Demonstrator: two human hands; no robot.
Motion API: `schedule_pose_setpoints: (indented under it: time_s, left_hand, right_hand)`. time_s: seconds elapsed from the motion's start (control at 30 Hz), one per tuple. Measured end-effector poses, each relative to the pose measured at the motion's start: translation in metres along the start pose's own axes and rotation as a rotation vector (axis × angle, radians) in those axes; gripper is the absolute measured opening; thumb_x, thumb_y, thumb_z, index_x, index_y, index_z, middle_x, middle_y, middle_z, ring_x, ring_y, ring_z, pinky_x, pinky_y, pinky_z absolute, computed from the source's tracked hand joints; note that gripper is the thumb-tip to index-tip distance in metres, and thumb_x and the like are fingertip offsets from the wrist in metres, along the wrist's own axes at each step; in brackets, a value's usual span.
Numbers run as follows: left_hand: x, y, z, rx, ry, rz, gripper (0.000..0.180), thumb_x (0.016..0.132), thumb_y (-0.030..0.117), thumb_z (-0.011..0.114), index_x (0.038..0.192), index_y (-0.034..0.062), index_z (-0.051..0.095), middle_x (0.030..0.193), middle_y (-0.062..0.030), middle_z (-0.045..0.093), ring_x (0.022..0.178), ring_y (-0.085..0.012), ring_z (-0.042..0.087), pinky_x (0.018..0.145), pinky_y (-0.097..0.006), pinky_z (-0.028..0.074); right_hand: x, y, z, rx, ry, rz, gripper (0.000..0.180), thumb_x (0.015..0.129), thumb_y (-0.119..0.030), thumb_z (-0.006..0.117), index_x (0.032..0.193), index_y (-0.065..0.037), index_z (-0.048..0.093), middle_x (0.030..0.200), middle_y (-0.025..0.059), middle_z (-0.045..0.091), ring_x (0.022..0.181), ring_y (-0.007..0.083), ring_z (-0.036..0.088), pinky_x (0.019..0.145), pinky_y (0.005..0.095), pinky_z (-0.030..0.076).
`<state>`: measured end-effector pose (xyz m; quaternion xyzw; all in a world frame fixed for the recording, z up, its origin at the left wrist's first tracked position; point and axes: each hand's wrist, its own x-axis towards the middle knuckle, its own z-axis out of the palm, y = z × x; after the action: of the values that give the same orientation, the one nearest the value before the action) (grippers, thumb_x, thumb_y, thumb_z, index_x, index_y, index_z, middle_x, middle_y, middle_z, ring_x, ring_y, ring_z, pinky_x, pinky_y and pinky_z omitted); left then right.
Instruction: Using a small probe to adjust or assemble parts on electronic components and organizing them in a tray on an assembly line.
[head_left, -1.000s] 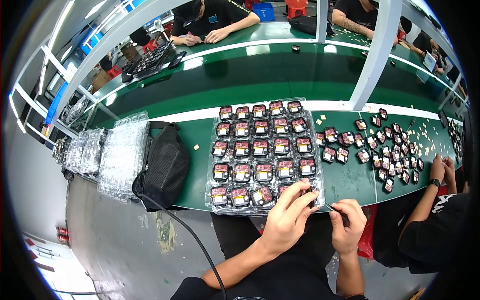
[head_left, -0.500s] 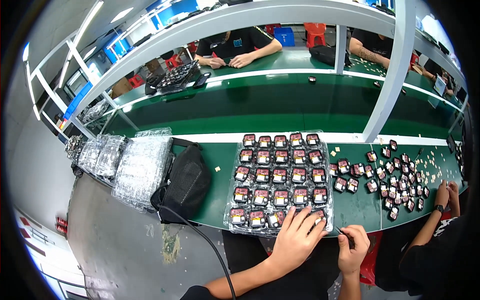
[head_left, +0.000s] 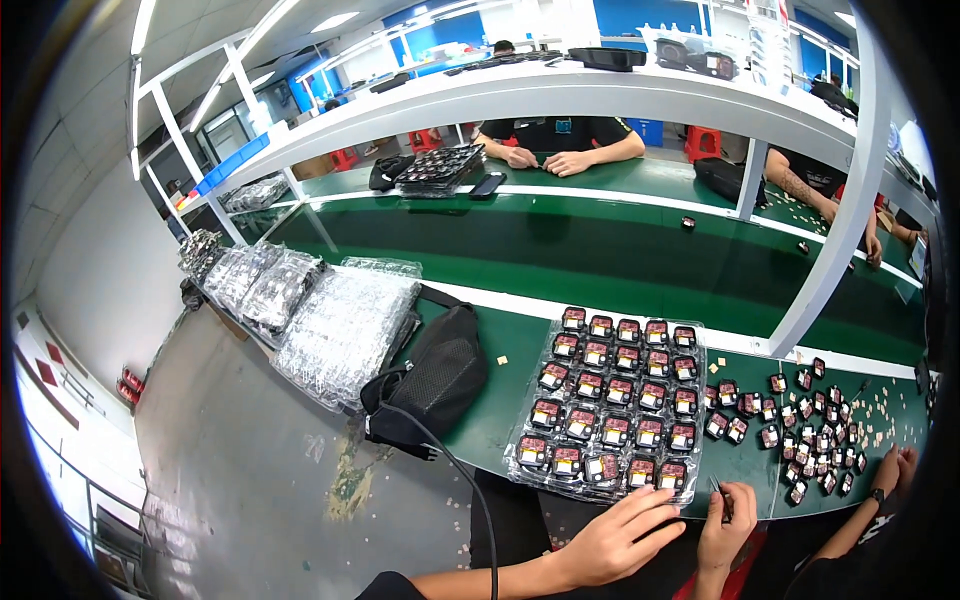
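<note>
A clear plastic tray lies in front of me, filled with rows of small black square devices bearing red and white labels. My left hand is at the tray's front right corner, fingers stretched out and slightly apart, holding nothing. Its fingertips are close to the nearest device; I cannot tell whether they touch it. Just right of the tray, my right hand is closed round thin, dark, pointed tweezers, tips upward.
Loose devices and small beige pieces are scattered on the green bench at right, beside a co-worker's hands. A black bag with a cable and stacked clear trays stand at left. A white post rises beyond.
The view has tilted up and turned left, so the bench sits lower and farther right. My left hand has drawn back from over the front-right devices; my right hand still grips the tweezers.
</note>
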<state>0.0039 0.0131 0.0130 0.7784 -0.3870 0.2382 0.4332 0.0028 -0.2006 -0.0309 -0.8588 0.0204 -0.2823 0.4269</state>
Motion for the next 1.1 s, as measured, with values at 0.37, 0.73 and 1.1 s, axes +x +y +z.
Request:
schedule_pose_setpoints:
  time_s: [0.37, 0.73, 1.1]
  left_hand:
    - [-0.096, 0.003, -0.027, -0.247, -0.098, -0.294, 0.029, 0.078, -0.008, 0.065, 0.104, 0.0028, 0.071, 0.110, -0.0126, 0.069, 0.104, -0.0309, 0.069, 0.091, -0.042, 0.056]
    - [-0.196, -0.084, -0.252, 0.859, 0.569, -0.792, 0.034, 0.074, -0.018, 0.051, 0.098, 0.0007, 0.067, 0.106, -0.0178, 0.068, 0.097, -0.0338, 0.066, 0.086, -0.042, 0.053]
    - [-0.178, -0.151, -0.371, 1.209, 0.191, -0.685, 0.041, 0.084, -0.004, 0.064, 0.123, 0.0072, 0.067, 0.124, -0.0132, 0.065, 0.125, -0.0337, 0.057, 0.112, -0.049, 0.040]
  right_hand:
    - [0.009, 0.015, 0.002, -0.313, -0.077, -0.115, 0.017, 0.090, 0.006, 0.063, 0.107, 0.005, 0.065, 0.103, 0.0184, 0.061, 0.094, 0.0377, 0.061, 0.084, 0.0434, 0.050]
    - [0.008, 0.028, 0.007, -0.393, -0.086, -0.177, 0.013, 0.091, -0.001, 0.067, 0.103, 0.004, 0.067, 0.099, 0.0172, 0.062, 0.090, 0.0349, 0.060, 0.080, 0.0423, 0.048]
    - [0.011, 0.026, 0.004, -0.340, -0.146, -0.132, 0.015, 0.090, 0.003, 0.064, 0.105, 0.005, 0.066, 0.100, 0.0176, 0.061, 0.096, 0.0374, 0.057, 0.084, 0.0449, 0.046]
